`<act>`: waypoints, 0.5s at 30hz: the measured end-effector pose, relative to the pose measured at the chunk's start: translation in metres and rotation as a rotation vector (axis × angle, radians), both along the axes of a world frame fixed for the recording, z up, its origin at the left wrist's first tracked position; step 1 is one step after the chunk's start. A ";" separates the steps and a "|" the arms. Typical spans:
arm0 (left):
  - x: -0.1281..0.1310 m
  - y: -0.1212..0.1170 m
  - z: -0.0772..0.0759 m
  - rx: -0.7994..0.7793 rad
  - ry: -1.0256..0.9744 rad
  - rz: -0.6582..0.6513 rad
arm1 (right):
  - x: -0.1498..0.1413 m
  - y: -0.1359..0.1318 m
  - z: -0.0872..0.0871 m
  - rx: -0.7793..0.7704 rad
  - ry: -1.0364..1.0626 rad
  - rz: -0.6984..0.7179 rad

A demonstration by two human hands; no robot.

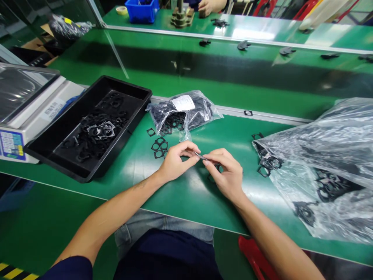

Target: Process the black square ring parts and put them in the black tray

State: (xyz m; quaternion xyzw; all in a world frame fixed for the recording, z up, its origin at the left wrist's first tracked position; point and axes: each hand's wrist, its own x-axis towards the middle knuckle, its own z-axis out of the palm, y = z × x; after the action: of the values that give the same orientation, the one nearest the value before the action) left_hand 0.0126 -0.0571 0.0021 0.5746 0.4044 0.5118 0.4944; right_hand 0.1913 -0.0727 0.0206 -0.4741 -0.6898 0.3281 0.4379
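Observation:
Between my two hands, above the green table, a thin dark flat part (201,156) is held edge-on. My left hand (178,160) pinches one end between thumb and forefinger, and my right hand (225,171) pinches the other. Its face is turned away, so its shape is hidden. Several square black frames with round holes (159,147) lie just left of my left hand. More black pieces (211,178) sit on the table by my right hand, partly covered by it. Behind my hands, an open clear bag (201,116) with a white label holds more black frames.
At left, a black tray (90,171) of loose black parts stands beside a weighing scale (43,112). A large clear bag (326,136) spills black parts at right. One frame (248,113) rests on the metal rail. Another person's hand (205,7) shows across the bench.

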 end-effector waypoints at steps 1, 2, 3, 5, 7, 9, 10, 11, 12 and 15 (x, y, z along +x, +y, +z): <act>-0.001 0.000 0.001 0.023 0.012 0.012 | 0.000 0.000 0.000 -0.003 -0.004 -0.008; -0.001 0.000 0.002 0.048 0.027 0.019 | 0.000 0.001 0.000 -0.007 -0.003 -0.014; -0.001 -0.001 0.003 0.073 0.043 0.023 | 0.000 0.001 0.000 -0.011 0.005 -0.015; -0.002 -0.002 0.005 0.117 0.077 0.021 | 0.000 0.001 -0.001 -0.028 0.038 -0.011; -0.002 -0.003 0.005 0.147 0.111 0.017 | 0.000 0.001 -0.002 -0.065 0.074 -0.001; -0.001 -0.003 0.005 0.164 0.146 0.020 | -0.001 0.000 -0.002 -0.117 0.099 0.008; -0.001 -0.003 0.005 0.168 0.163 0.024 | -0.001 -0.001 -0.003 -0.144 0.107 0.011; -0.001 -0.003 0.004 0.169 0.176 0.031 | -0.001 -0.001 -0.003 -0.167 0.113 0.014; -0.002 -0.003 0.004 0.170 0.186 0.040 | -0.002 -0.001 -0.004 -0.183 0.115 0.018; -0.003 -0.001 0.002 0.176 0.207 0.068 | -0.002 0.001 -0.005 -0.173 0.094 0.019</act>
State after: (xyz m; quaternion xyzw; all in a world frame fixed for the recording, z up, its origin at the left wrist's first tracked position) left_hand 0.0097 -0.0578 0.0044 0.6516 0.4259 0.4996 0.3801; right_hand 0.1897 -0.0717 0.0161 -0.4877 -0.6421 0.4124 0.4240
